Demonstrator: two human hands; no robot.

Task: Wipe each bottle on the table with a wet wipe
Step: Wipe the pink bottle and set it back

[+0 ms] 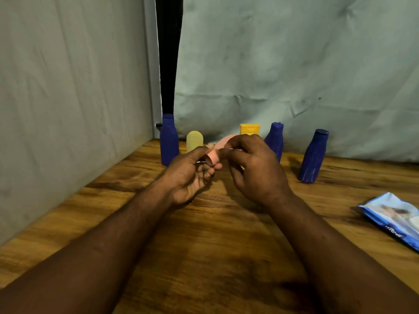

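Note:
A small pink bottle (217, 148) is held above the wooden table (226, 234), between both hands. My left hand (190, 175) pinches its narrow end with curled fingers. My right hand (256, 168) wraps over the wider body and hides most of it; a sliver of white, perhaps the wet wipe (237, 150), shows under its fingers. Along the back stand a blue bottle (169, 141), a pale yellow bottle (194, 141), a yellow-orange bottle (249, 129), a second blue bottle (275, 141) and a third blue bottle (314, 156).
A blue-and-white wet wipe pack (394, 219) lies near the table's right edge. Pale cloth hangs behind the table and along its left side, with a dark gap at the back corner.

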